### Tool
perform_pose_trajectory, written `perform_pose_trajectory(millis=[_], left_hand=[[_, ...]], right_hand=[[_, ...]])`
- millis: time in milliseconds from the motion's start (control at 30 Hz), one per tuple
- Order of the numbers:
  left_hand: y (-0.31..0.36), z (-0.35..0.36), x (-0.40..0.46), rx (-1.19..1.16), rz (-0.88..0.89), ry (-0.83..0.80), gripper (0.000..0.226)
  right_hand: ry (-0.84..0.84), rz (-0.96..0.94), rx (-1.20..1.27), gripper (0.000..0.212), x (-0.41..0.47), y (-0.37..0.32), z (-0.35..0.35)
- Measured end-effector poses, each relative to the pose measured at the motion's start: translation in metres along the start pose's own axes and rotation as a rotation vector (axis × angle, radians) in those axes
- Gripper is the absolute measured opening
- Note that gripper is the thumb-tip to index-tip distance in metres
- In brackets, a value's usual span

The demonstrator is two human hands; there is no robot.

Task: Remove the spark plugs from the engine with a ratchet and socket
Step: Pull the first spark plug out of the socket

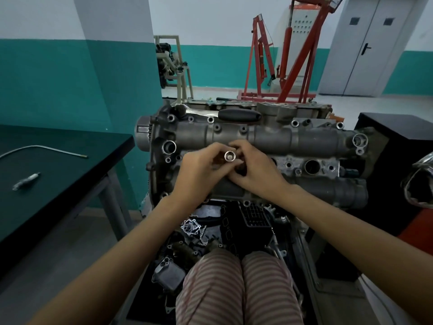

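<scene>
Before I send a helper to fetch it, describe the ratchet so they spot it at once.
Start at the grey engine in the middle of the room. Along its far top edge, beyond both hands, lies the ratchet: a shiny chrome head and shank at the left, running into a fat black grip at the right. It is the only loose tool lying on the engine.

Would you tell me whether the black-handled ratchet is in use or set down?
Set down: the black-handled ratchet lies untouched atop the grey engine.
</scene>
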State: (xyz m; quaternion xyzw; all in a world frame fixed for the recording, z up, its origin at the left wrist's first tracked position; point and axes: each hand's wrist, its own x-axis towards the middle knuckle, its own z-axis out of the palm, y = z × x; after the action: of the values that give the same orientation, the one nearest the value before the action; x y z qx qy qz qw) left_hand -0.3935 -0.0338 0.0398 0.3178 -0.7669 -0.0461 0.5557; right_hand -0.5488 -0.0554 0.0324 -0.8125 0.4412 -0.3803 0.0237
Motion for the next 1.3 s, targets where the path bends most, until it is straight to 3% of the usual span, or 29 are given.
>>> perform_pose_trajectory(millis=[100,200,533,733,933,1200,1300], left_hand=[[-0.003,0.004,0.009,0.115,0.053,0.001,0.033],[-0.006,0.008,0.009,0.146,0.131,-0.014,0.034],[-0.026,0.002,0.009,0.191,0.162,-0.328,0.020],[-0.019,0.011,0.007,0.232,0.122,-0.178,0.027],[-0.009,0.025,-0.001,0.170,-0.089,-0.019,0.036],[-0.006,0.027,-0.008,0.155,-0.144,-0.014,0.025],[-0.006,0.029,-0.007,0.157,-0.173,0.021,0.024]], right_hand=[[0.009,-0.024,-0.187,0.027,0.003,0.001,-0.005],[0.010,-0.069,-0.245,0.022,0.007,0.001,-0.006],[-0.056,-0.130,-0.319,0.028,0.008,-0.002,0.000],[-0.001,-0.047,-0.369,0.027,0.008,0.004,0.003],[-0.106,-0.012,-0.503,0.034,0.012,0.004,0.002],[-0.153,-0.070,-0.443,0.018,0.010,0.002,0.001],[-0.132,-0.027,-0.382,0.023,0.010,0.000,0.001]])
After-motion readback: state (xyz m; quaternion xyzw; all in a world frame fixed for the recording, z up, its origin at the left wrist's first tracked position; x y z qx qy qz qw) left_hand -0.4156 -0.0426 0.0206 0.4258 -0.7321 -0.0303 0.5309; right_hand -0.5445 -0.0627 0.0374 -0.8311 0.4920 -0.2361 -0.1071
